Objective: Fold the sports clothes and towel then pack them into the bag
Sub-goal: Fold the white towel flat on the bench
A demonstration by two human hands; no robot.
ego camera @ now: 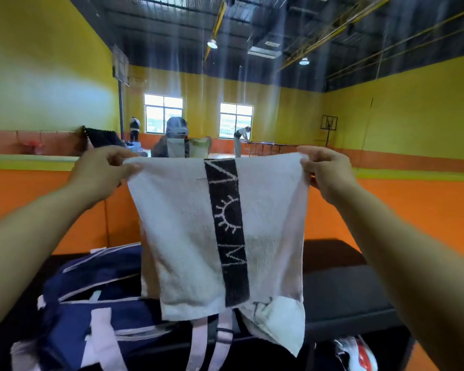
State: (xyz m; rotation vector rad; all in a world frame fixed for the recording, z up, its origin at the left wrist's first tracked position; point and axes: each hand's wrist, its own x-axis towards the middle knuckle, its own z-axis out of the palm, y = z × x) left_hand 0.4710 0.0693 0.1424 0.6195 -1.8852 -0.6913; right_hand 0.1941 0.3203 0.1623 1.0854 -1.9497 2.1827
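Observation:
A white towel (182,236) with a black patterned stripe down its middle hangs in front of me, doubled over, its lower edge just above the bag. My left hand (105,172) pinches its top left corner. My right hand (324,170) pinches its top right corner. Both hands hold it up at about chest height. Below it lies a navy blue sports bag (97,311) with white straps, on a black table (340,290). The towel hides part of the bag.
A red and white item (356,354) lies at the table's near right edge. An orange padded wall (413,210) stands behind the table. Beyond it is a yellow-walled gym hall with several people (176,137) and a basketball hoop (120,65).

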